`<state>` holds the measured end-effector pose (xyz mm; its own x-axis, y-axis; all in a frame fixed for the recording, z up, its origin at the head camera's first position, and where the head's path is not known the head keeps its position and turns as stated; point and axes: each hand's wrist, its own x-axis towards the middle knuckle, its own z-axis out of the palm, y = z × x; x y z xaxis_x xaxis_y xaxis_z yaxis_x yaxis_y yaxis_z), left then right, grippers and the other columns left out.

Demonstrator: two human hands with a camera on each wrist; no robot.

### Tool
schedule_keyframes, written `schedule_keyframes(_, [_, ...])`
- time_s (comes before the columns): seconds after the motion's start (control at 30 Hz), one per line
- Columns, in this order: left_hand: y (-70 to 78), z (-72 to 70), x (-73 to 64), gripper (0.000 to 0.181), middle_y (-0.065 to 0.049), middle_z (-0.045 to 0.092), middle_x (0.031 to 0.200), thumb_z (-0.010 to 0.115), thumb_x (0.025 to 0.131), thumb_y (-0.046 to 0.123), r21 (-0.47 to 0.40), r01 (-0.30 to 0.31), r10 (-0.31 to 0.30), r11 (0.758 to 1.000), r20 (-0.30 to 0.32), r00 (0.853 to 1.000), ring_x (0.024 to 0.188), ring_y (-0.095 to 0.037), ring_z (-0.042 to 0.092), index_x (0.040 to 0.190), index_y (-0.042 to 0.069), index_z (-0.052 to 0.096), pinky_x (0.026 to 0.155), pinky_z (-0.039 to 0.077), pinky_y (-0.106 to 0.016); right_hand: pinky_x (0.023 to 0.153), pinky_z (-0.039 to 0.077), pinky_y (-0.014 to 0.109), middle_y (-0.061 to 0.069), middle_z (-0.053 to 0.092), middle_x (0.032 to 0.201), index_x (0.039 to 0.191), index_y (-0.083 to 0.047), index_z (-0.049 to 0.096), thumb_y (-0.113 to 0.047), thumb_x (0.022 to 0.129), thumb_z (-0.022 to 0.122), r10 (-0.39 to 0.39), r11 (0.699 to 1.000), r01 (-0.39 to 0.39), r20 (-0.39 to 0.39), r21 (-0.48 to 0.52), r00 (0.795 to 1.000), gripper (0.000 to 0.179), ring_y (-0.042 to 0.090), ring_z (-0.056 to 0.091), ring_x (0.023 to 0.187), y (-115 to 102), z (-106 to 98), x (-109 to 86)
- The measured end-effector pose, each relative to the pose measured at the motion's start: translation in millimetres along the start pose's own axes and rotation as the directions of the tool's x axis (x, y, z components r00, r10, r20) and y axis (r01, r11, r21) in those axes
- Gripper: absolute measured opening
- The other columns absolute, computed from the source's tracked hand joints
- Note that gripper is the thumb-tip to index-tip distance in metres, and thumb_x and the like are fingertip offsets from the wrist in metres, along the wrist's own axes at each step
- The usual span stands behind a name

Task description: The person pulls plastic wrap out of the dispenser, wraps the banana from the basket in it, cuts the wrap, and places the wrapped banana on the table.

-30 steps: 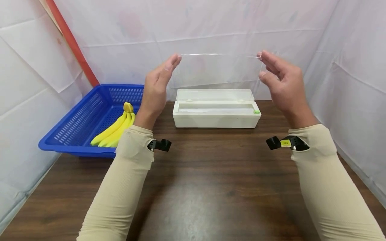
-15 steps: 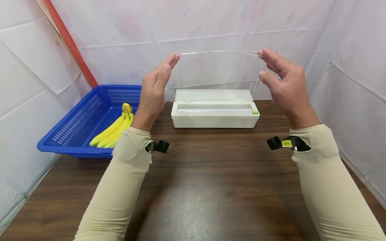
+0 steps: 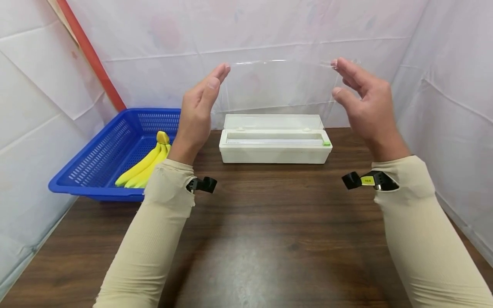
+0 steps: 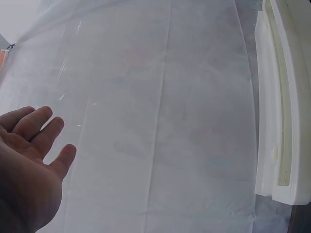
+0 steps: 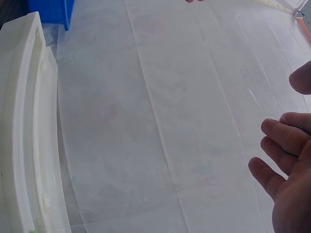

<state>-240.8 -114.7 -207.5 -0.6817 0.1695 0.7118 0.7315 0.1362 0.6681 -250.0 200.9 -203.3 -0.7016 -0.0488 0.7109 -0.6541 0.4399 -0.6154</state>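
A sheet of clear plastic wrap (image 3: 265, 62) stretches upright between my hands, its top edge a shiny line, rising above the white wrap dispenser (image 3: 275, 155). The dispenser's lid (image 3: 274, 121) stands up at the back, and a small green tab (image 3: 326, 143) sits at its right end. My left hand (image 3: 197, 109) is raised with fingers extended, tips at the film's left top corner. The right hand (image 3: 366, 105) touches the right corner with its fingertips, its thumb (image 5: 301, 80) apart from the fingers. Glints of film (image 4: 62, 70) show beyond the left fingers.
To the left stands a blue basket (image 3: 92, 190) holding a bunch of yellow bananas (image 3: 144, 167); the left forearm partly covers it. A brown wooden tabletop (image 3: 277, 231) lies under the arms. White sheeting (image 3: 154, 81) hangs behind and at both sides, with a red strip (image 3: 90, 53) at left.
Both hands have risen slightly, lifting the film's top edge higher above the dispenser. The right hand has also shifted a little to the right. Basket and dispenser have stayed put.
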Motion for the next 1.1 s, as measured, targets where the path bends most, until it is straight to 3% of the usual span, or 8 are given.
schedule_keyframes(0.17, [-11.7, -0.4, 8.0, 0.045, -0.011, 0.049, 0.149, 0.036, 0.108, 0.017, -0.02, -0.004, 0.004, 1.0, 0.001, 1.0, 0.139, -0.008, 0.042, 0.147, -0.004, 0.044, 0.115, 0.027, -0.023, 0.109, 0.039, 0.03, 0.011, 0.06, 0.138, 0.139, -0.004, 0.058, -0.004, 0.091, 0.061, 0.0, 1.0, 0.0, -0.005, 0.003, 1.0, 0.048, 0.014, 0.055, 0.129, -1.0, -1.2, 4.8])
schedule_keyframes(0.33, [-29.4, -2.3, 17.6, 0.045, -0.004, 0.052, 0.148, 0.038, 0.108, 0.021, -0.015, -0.024, 0.024, 1.0, -0.005, 1.0, 0.137, -0.005, 0.043, 0.147, 0.001, 0.047, 0.114, 0.028, -0.023, 0.109, 0.039, 0.027, 0.011, 0.059, 0.139, 0.14, -0.005, 0.057, -0.006, 0.092, 0.061, -0.009, 0.998, 0.009, 0.006, -0.063, 1.0, 0.048, 0.013, 0.054, 0.13, -0.8, -2.8, 8.6])
schedule_keyframes(0.43, [-32.4, -2.7, 21.1, 0.045, -0.003, 0.052, 0.147, 0.039, 0.108, 0.022, -0.018, -0.038, 0.038, 0.999, -0.006, 0.999, 0.137, -0.005, 0.043, 0.147, 0.001, 0.047, 0.114, 0.029, -0.023, 0.11, 0.038, 0.026, 0.01, 0.059, 0.14, 0.141, -0.006, 0.057, -0.008, 0.092, 0.06, -0.002, 0.996, 0.002, 0.01, -0.094, 1.0, 0.049, 0.012, 0.053, 0.13, -1.0, -3.4, 10.7])
schedule_keyframes(0.7, [-10.0, -0.1, 19.4, 0.046, -0.011, 0.049, 0.15, 0.037, 0.108, 0.016, -0.033, -0.003, 0.003, 0.999, -0.008, 1.0, 0.139, -0.008, 0.042, 0.148, -0.005, 0.043, 0.115, 0.027, -0.022, 0.112, 0.034, 0.024, 0.006, 0.054, 0.145, 0.145, -0.01, 0.053, -0.013, 0.093, 0.059, 0.001, 0.986, 0.006, 0.04, -0.169, 0.999, 0.053, 0.012, 0.051, 0.133, -2.5, -3.1, 14.3])
schedule_keyframes(0.83, [0.5, 1.1, 18.6, 0.046, -0.014, 0.048, 0.15, 0.036, 0.107, 0.015, -0.045, 0.0, 0.0, 0.999, -0.004, 1.0, 0.139, -0.008, 0.042, 0.147, -0.007, 0.041, 0.115, 0.027, -0.022, 0.112, 0.033, 0.024, 0.004, 0.052, 0.147, 0.146, -0.011, 0.051, -0.013, 0.092, 0.059, 0.005, 0.987, 0.002, 0.043, -0.161, 0.999, 0.055, 0.01, 0.049, 0.134, -3.9, -3.3, 15.2])
schedule_keyframes(1.1, [1.6, -0.6, 21.2, 0.045, -0.013, 0.049, 0.15, 0.037, 0.107, 0.014, -0.065, -0.009, 0.008, 0.998, -0.007, 1.0, 0.138, -0.008, 0.043, 0.147, -0.006, 0.043, 0.115, 0.027, -0.022, 0.112, 0.034, 0.025, 0.005, 0.052, 0.148, 0.146, -0.01, 0.051, -0.01, 0.091, 0.06, -0.003, 0.994, 0.007, 0.037, -0.112, 0.999, 0.055, 0.01, 0.047, 0.135, -6.8, -4.0, 15.0])
